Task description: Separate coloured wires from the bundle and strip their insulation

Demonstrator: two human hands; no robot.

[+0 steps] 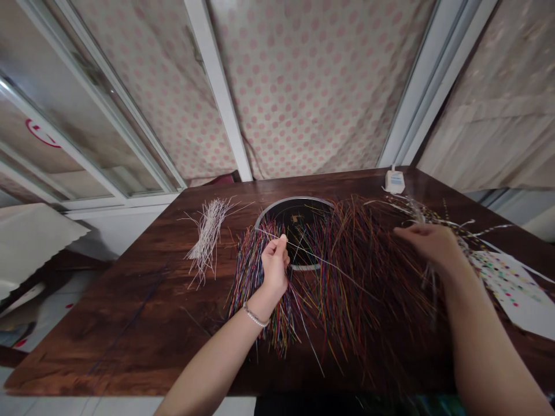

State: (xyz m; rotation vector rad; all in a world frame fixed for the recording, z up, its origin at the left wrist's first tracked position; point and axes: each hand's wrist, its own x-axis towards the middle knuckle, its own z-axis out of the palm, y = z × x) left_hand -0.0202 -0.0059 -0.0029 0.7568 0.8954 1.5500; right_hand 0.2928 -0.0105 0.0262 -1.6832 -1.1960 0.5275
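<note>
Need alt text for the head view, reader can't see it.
Left hand pinches a thin pale strand above piles of multicoloured strands on a dark wooden table; right hand hovers right. A white bundle lies left.

Table [143, 300]: dark brown, wood-grained. Curtain [312, 86]: pale, pink-dotted. Left-hand strand bundle [207, 237]: white. Adapter [394, 182]: white.

Place: looks like a room in a home | Windows: white-framed sliding panes [217, 86] over there, with pink polka-dot curtains [303, 86] drawn behind | Furniture: dark wood-grain table [143, 306] right here, scallop-edged pale cloth [39, 237] off to the side | Floor: pale tiles [47, 404]
</note>
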